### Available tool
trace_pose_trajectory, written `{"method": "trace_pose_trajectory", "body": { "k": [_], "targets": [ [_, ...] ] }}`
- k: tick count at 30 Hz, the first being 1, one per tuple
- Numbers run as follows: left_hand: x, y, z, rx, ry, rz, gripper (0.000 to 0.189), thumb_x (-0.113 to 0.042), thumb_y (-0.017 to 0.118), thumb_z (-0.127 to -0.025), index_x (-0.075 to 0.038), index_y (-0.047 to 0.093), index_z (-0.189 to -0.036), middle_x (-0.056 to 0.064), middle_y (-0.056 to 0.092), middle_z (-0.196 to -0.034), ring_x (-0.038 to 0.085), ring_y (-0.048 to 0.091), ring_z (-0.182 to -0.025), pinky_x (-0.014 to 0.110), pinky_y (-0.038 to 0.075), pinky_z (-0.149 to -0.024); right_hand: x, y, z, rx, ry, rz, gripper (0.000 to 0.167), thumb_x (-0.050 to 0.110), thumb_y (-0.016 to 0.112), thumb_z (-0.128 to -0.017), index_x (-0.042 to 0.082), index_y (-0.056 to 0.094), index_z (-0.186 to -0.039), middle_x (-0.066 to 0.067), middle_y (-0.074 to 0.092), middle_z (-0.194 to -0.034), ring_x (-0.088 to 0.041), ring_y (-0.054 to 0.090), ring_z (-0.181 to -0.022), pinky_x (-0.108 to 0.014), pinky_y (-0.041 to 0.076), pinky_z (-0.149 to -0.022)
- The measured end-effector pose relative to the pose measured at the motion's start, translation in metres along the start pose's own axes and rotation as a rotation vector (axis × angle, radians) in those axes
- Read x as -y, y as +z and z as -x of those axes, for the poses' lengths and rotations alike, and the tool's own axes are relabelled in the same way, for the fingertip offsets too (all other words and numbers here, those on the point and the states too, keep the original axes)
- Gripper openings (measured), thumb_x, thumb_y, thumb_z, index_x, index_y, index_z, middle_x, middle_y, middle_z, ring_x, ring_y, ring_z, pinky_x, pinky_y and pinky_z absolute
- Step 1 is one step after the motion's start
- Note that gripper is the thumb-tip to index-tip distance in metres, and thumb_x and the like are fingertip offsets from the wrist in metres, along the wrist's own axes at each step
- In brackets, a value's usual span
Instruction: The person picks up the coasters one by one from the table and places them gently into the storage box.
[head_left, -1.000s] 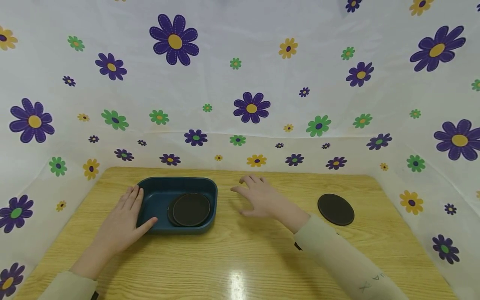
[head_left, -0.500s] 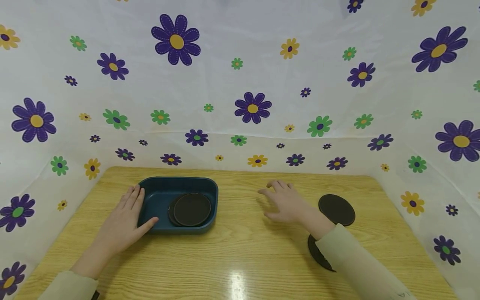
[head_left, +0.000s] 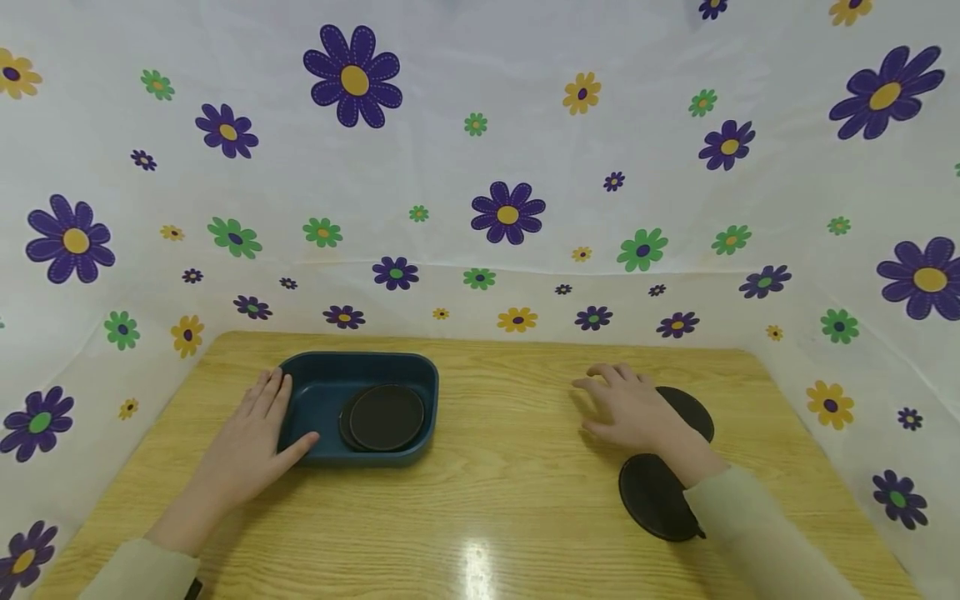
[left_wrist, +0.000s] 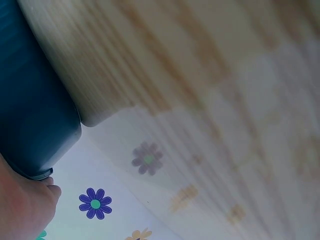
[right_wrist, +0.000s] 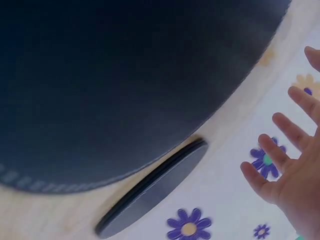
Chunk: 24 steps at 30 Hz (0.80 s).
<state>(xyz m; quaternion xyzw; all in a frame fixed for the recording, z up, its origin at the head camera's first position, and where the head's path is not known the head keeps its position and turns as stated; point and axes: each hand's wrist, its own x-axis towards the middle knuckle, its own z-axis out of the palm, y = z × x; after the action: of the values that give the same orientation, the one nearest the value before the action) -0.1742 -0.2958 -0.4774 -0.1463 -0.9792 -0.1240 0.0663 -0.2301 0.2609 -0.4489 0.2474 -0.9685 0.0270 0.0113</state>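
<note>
My left hand [head_left: 242, 454] rests at the left end of a dark blue rectangular bin [head_left: 433, 392], fingers straight along its rim and thumb across the front edge. Inside the bin's right part lie two overlapping black round coasters [head_left: 387, 418]. My right hand [head_left: 628, 410] holds nothing; its fingers are spread and slightly bent over the tabletop. Behind it a far black coaster [head_left: 692, 412] is partly covered by the hand, and a near black coaster [head_left: 652, 496] lies below the wrist, partly hidden by the sleeve. In the right wrist view a dark coaster [right_wrist: 140, 75] looms large.
A wood-grain table [head_left: 495, 517] carries everything. White cloth [head_left: 435, 167] with printed flowers stands behind it and along both sides. Bare tabletop lies between the bin and my right hand.
My right hand has moved right, away from the bin towards the loose coasters. The near coaster, hidden by the arm at first, has come into view. My left hand stays on the bin.
</note>
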Motion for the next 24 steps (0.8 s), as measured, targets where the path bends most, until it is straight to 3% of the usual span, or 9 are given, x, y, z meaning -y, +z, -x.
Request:
{"method": "trace_pose_trajectory", "body": {
  "k": [9, 16, 24],
  "targets": [
    [-0.002, -0.002, 0.0, 0.006, -0.008, 0.002, 0.101, -0.06, 0.057, -0.104, 0.01, 0.019, -0.165, 0.034, 0.016, -0.173, 0.05, 0.015, -0.163, 0.049, 0.001, -0.137, -0.03, 0.002, 0.02, -0.003, 0.059, -0.022, 0.061, 0.041, 0.074, -0.095, 0.016, 0.06, -0.149, -0.021, 0.054, -0.152, -0.051, 0.05, -0.137, -0.08, 0.042, -0.105],
    [-0.003, -0.002, 0.0, -0.003, -0.007, -0.004, 0.101, -0.06, 0.057, -0.104, 0.011, 0.02, -0.164, 0.034, 0.017, -0.173, 0.05, 0.016, -0.163, 0.045, -0.001, -0.137, -0.049, 0.006, 0.034, -0.024, 0.085, -0.001, 0.061, 0.044, 0.075, -0.093, 0.017, 0.062, -0.146, -0.025, 0.054, -0.149, -0.055, 0.052, -0.133, -0.08, 0.045, -0.1],
    [-0.004, -0.004, 0.001, -0.004, -0.019, -0.002, 0.101, -0.06, 0.058, -0.103, 0.011, 0.019, -0.165, 0.033, 0.019, -0.173, 0.049, 0.016, -0.163, 0.052, 0.007, -0.137, -0.064, 0.013, 0.045, -0.003, 0.144, 0.006, 0.062, 0.047, 0.074, -0.095, 0.017, 0.061, -0.147, -0.028, 0.052, -0.149, -0.057, 0.049, -0.135, -0.081, 0.045, -0.098]
  ]
}}
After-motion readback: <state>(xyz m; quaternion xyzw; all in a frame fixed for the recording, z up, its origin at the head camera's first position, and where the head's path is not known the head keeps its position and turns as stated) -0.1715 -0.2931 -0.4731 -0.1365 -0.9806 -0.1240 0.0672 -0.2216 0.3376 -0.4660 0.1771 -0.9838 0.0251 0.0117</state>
